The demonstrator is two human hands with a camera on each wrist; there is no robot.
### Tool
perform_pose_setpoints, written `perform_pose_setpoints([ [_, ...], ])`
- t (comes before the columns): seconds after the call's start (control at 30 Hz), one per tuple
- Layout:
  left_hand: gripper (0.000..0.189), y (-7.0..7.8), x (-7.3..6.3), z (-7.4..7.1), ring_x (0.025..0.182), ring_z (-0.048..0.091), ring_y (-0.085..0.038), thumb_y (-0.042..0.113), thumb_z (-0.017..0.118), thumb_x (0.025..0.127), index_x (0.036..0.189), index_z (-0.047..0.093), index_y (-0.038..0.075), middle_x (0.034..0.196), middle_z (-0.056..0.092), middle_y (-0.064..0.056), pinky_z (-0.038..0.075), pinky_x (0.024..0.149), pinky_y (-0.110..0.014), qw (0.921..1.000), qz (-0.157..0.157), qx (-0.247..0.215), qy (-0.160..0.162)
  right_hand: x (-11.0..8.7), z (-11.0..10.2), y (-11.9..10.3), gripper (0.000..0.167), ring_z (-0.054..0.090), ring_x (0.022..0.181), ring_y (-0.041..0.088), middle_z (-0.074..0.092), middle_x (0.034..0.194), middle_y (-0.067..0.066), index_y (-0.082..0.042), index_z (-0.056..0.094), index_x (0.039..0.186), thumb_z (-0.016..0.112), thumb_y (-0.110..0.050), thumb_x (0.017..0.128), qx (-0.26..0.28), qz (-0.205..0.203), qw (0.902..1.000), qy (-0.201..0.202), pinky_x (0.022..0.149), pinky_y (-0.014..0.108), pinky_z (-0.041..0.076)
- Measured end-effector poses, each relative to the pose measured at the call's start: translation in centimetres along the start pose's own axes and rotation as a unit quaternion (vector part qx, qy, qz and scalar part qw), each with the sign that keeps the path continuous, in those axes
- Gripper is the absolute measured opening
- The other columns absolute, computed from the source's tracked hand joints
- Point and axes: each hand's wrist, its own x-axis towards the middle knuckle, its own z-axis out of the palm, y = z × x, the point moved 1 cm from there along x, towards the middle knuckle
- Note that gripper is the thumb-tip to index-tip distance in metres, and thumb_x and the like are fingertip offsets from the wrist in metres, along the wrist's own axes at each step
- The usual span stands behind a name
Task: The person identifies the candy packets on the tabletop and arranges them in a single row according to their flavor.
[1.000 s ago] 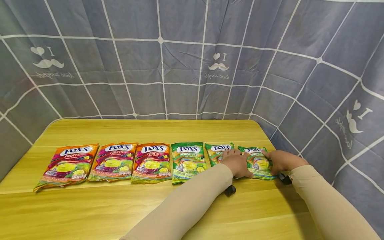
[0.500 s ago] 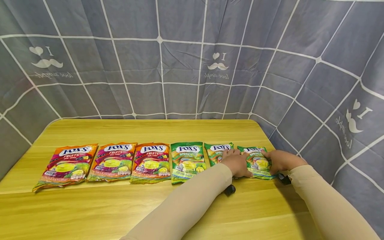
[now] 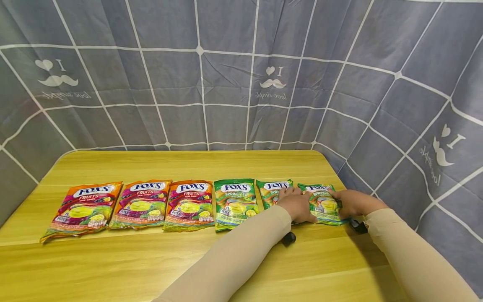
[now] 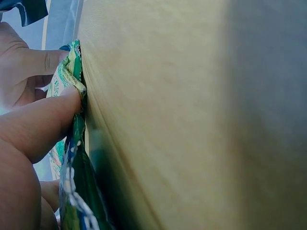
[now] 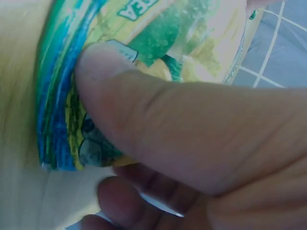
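Two green candy bags lie flat at the right end of a row. My left hand (image 3: 296,205) covers much of the inner green candy bag (image 3: 269,195), its thumb and fingers at the left edge of the outermost green candy bag (image 3: 323,205). In the left wrist view, the thumb (image 4: 43,120) presses into a crinkled green wrapper. On the outermost bag's right side, my right hand (image 3: 356,202) pinches the edge. The right wrist view shows the thumb (image 5: 129,100) on top of the printed wrapper and fingers curled below its edge.
Another green candy bag (image 3: 236,203) lies left of my hands. Farther left are three orange-and-purple bags: one near the middle (image 3: 188,205), a second (image 3: 141,204), and a third (image 3: 81,209). The wooden table (image 3: 113,268) meets a grey checked curtain (image 3: 226,126) behind and at right.
Both hands stay at the same two green candy bags. The whole head view shifts very slightly left; the bags keep their places in the row.
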Motion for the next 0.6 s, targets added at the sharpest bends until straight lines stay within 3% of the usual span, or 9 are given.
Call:
perform_pose_setpoints([
  [0.27,0.091,0.23,0.02,-0.17,0.159,0.025,-0.016,0.08,0.055,0.091,0.167,0.019,0.045,0.17,0.03,0.012,0.018,0.132,-0.042,0.9999,-0.007,0.005,-0.014,-0.35,-0.15,-0.08,0.087,0.066,0.098,0.032,0.063,0.134,0.036,0.01,0.046,0.152,0.088,-0.01,0.079,-0.018,0.023,0.9994,0.017,0.079,0.042,0.054],
  [0.5,0.09,0.26,-0.07,-0.34,0.158,0.026,-0.015,0.081,0.054,0.091,0.166,0.019,0.046,0.17,0.03,0.013,0.019,0.131,-0.043,0.9996,-0.014,0.014,-0.018,-0.17,-0.23,-0.83,0.083,0.062,0.084,0.025,0.07,0.121,0.032,0.015,0.05,0.147,0.09,-0.006,0.077,-0.024,-0.005,0.9996,0.011,0.072,0.035,0.052],
  [0.6,0.09,0.17,-0.06,-0.23,0.158,0.027,-0.015,0.081,0.055,0.091,0.166,0.021,0.045,0.17,0.031,0.012,0.02,0.131,-0.043,0.9998,-0.011,0.012,-0.015,-0.05,-0.09,-0.87,0.085,0.062,0.087,0.025,0.067,0.125,0.035,0.017,0.047,0.147,0.09,-0.005,0.078,-0.019,-0.004,0.9998,0.006,0.072,0.035,0.052],
])
